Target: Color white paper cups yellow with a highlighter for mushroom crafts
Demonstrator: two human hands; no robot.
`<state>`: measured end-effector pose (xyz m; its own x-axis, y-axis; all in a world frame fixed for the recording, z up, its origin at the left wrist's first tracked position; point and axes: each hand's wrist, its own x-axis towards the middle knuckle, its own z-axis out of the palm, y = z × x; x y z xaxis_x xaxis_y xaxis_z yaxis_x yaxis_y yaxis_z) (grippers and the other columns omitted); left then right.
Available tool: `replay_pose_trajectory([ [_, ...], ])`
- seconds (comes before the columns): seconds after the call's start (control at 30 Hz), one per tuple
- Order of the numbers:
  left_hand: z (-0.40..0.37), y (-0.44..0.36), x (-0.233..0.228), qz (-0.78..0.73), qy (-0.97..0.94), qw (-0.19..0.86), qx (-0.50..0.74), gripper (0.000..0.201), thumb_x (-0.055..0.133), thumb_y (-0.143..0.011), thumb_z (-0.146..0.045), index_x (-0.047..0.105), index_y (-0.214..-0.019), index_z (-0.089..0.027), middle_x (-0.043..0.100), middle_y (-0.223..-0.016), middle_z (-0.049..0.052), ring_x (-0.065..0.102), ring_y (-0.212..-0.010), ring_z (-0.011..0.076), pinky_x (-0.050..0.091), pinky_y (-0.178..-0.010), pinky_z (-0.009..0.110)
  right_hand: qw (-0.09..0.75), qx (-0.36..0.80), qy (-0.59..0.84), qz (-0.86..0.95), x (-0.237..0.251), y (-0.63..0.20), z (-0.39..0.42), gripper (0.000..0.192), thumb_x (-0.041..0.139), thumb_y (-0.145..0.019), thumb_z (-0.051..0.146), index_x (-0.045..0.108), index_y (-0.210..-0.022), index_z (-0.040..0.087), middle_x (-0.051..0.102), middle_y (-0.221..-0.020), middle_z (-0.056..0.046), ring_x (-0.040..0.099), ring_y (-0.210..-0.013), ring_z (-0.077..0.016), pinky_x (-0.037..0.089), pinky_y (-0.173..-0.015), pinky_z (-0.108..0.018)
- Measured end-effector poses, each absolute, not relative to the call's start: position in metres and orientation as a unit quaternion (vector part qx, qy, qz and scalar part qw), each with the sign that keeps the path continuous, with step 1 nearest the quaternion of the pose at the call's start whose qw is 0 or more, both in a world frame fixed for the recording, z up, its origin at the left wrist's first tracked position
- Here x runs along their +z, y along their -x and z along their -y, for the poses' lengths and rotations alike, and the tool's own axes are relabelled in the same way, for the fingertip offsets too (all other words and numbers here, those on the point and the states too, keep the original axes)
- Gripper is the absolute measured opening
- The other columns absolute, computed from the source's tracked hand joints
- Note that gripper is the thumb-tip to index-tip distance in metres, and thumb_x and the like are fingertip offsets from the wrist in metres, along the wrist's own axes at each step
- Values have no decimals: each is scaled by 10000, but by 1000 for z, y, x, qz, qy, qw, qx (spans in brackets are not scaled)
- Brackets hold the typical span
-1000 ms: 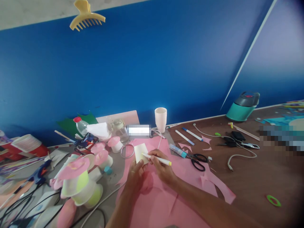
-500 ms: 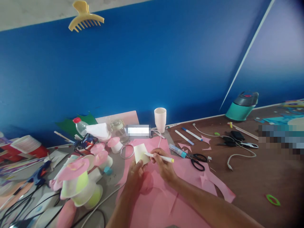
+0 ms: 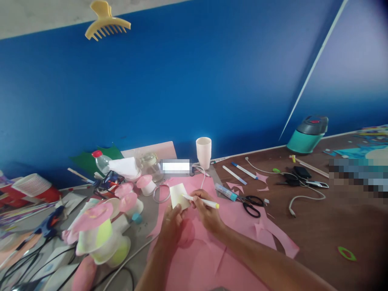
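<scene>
We see a brown table (image 3: 327,238) backed by a blue wall (image 3: 194,89), with a big pink paper sheet (image 3: 209,258) spread over its middle and paper-cup flowers (image 3: 100,226) crowding the left side. Over that sheet our left hand (image 3: 171,226) pinches a small pale yellow card (image 3: 178,195) by its lower edge, holding it upright, while our right hand (image 3: 207,212) grips a white marker (image 3: 201,201) with a yellow end, its tip touching the card's face. Just right of the hands lie black scissors (image 3: 251,204) and a glue tube (image 3: 226,192), and a white cup (image 3: 203,152) stands by the wall.
</scene>
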<state>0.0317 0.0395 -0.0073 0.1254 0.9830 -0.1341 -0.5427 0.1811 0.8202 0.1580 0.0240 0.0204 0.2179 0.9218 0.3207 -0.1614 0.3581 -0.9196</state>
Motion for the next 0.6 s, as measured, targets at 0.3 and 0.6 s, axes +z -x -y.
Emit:
replay_pose_trajectory([
  [0.3, -39, -32, -4, -346, -323, 677, 563, 340, 756, -715, -323, 671, -1014, -185, 750, -901, 45, 697, -950, 230, 513, -934, 361, 663, 427, 390, 475, 21, -157, -21, 243, 554, -880, 442, 597, -807, 214, 532, -633, 17, 526, -596, -153, 449, -571, -273],
  [0.6, -33, -30, 1, -369, -331, 670, 552, 372, 750, -722, -350, 663, -1059, -218, 746, -934, 51, 685, -986, 232, 511, -938, 378, 694, 401, 407, 439, 28, -158, -21, 254, 557, -894, 478, 578, -839, 231, 534, -670, 11, 538, -666, -175, 472, -640, -293],
])
